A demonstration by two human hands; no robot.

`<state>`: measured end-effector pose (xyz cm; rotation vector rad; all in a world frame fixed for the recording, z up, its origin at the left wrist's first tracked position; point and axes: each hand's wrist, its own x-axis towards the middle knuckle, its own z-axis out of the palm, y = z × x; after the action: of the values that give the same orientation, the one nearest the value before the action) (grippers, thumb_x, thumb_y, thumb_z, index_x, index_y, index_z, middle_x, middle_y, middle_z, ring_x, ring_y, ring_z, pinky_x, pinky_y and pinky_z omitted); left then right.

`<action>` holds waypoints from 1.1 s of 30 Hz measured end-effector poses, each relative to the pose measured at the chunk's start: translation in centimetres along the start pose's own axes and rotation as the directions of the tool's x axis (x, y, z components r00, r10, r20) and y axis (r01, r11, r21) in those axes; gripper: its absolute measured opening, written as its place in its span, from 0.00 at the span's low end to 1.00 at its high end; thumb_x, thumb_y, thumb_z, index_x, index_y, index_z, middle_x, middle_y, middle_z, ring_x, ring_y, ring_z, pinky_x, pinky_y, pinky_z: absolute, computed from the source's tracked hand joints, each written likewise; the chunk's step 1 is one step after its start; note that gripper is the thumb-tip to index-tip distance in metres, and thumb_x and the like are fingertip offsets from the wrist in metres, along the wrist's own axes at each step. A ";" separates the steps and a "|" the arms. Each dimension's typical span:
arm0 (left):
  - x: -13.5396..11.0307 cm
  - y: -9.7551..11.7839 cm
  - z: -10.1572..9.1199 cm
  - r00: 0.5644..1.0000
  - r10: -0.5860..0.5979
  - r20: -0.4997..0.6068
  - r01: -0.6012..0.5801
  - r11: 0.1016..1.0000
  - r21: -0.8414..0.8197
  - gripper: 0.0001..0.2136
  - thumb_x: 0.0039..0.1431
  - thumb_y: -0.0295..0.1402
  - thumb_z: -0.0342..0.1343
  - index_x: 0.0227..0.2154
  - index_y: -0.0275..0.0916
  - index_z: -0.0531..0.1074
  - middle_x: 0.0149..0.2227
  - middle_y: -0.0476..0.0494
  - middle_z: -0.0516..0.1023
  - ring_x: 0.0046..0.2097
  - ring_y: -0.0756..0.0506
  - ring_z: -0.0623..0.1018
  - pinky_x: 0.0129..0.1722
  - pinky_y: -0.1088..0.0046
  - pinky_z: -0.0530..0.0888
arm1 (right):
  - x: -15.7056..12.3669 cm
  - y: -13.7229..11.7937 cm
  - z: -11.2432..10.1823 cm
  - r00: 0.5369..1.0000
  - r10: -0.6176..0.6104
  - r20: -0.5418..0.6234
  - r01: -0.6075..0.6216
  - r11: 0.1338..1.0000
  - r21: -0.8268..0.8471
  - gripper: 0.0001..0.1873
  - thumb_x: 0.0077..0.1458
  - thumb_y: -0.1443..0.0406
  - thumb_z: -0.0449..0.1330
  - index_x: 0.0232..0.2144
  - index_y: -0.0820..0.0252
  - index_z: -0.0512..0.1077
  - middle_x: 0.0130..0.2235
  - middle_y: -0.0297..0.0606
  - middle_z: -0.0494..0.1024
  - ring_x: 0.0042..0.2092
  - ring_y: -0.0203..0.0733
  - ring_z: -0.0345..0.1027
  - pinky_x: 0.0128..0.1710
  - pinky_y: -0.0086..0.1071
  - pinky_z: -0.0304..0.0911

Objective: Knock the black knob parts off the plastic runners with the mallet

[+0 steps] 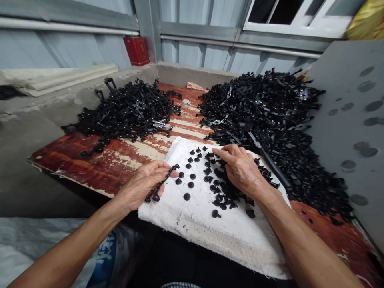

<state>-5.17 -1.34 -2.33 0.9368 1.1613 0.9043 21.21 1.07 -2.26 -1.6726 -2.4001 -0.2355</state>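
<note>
My left hand (143, 183) is closed on a thin black plastic strip (162, 183) with small round pieces along it, held over the left edge of a white foam pad (192, 218). My right hand (240, 170) rests palm down on the pad, its fingers curled over a cluster of small black round caps (220, 188); whether it grips any I cannot tell. More single black caps (191, 175) lie scattered on the pad between the two hands.
A worn red wooden board (99, 160) carries the pad and two big heaps of black plastic strips, one at back left (132, 110), a larger one at back right (270, 116). A grey panel (345, 132) stands at right. A red box (137, 50) hangs on the metal wall.
</note>
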 end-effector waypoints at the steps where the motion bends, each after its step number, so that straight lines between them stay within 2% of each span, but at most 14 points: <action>1: 0.0 0.0 0.0 1.000 -0.001 -0.004 0.001 1.000 0.001 0.18 0.41 0.35 0.67 0.34 0.35 0.67 0.35 0.43 0.82 0.13 0.57 0.65 0.08 0.83 0.60 | 0.0 0.0 0.1 1.000 -0.008 0.008 0.008 1.000 -0.002 0.31 0.54 0.77 0.48 0.56 0.51 0.71 0.50 0.47 0.71 0.45 0.49 0.63 0.39 0.40 0.57; 7: 0.0 0.0 0.0 1.000 0.003 -0.012 -0.002 1.000 0.023 0.18 0.42 0.36 0.66 0.34 0.35 0.67 0.35 0.43 0.82 0.13 0.58 0.65 0.08 0.82 0.59 | 0.0 0.0 0.2 0.999 0.039 0.008 -0.039 0.999 -0.030 0.30 0.56 0.77 0.46 0.56 0.53 0.71 0.52 0.51 0.70 0.49 0.55 0.61 0.43 0.46 0.56; 11: 0.0 0.1 0.0 1.000 -0.002 -0.013 0.002 0.999 0.038 0.16 0.45 0.35 0.65 0.34 0.35 0.67 0.36 0.42 0.82 0.13 0.58 0.65 0.09 0.83 0.59 | -0.1 -0.1 0.4 1.000 0.008 0.022 -0.008 1.000 -0.011 0.30 0.57 0.76 0.47 0.56 0.49 0.71 0.55 0.48 0.69 0.49 0.52 0.62 0.43 0.43 0.57; 15: -0.1 0.0 0.0 1.000 -0.001 -0.024 0.002 0.999 0.046 0.15 0.45 0.35 0.64 0.34 0.35 0.67 0.38 0.41 0.82 0.13 0.58 0.65 0.09 0.83 0.59 | -0.1 0.0 0.6 0.998 0.056 0.004 -0.056 0.998 0.000 0.29 0.55 0.77 0.48 0.54 0.52 0.73 0.53 0.50 0.71 0.48 0.54 0.62 0.43 0.44 0.58; 19: -0.1 0.0 0.1 0.999 -0.008 -0.035 0.010 0.999 0.037 0.15 0.45 0.35 0.64 0.33 0.35 0.67 0.39 0.41 0.82 0.13 0.58 0.64 0.09 0.83 0.59 | 0.0 0.1 0.7 0.998 0.065 -0.015 -0.064 0.997 0.032 0.31 0.52 0.78 0.49 0.54 0.53 0.72 0.53 0.47 0.71 0.48 0.50 0.63 0.43 0.41 0.59; 22: -0.1 0.1 0.1 0.999 -0.016 -0.032 0.017 1.000 0.023 0.16 0.44 0.35 0.65 0.34 0.36 0.67 0.38 0.41 0.82 0.12 0.58 0.64 0.08 0.83 0.59 | 0.0 0.1 0.8 0.994 0.094 -0.048 -0.093 0.995 0.034 0.29 0.53 0.76 0.48 0.54 0.57 0.72 0.53 0.49 0.72 0.48 0.52 0.62 0.42 0.42 0.58; 28: 0.0 0.0 0.0 0.999 -0.019 -0.032 0.019 1.000 0.000 0.17 0.44 0.35 0.66 0.35 0.36 0.67 0.37 0.42 0.82 0.12 0.58 0.65 0.08 0.83 0.59 | -0.1 0.6 0.7 0.991 0.112 -0.070 -0.109 0.993 0.035 0.25 0.54 0.76 0.50 0.45 0.52 0.78 0.47 0.45 0.76 0.46 0.51 0.62 0.43 0.43 0.56; 33: 0.0 -0.1 0.0 0.999 -0.011 -0.032 0.011 1.000 0.006 0.17 0.44 0.36 0.66 0.35 0.36 0.67 0.38 0.42 0.82 0.12 0.58 0.64 0.08 0.83 0.59 | -0.3 0.9 0.6 0.987 0.138 -0.078 -0.135 0.990 0.043 0.22 0.55 0.75 0.50 0.37 0.52 0.81 0.44 0.42 0.77 0.45 0.49 0.64 0.43 0.42 0.55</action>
<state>-5.20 -1.38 -2.43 0.9230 1.1961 0.9099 22.10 1.30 -2.88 -1.7669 -2.2076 -0.2304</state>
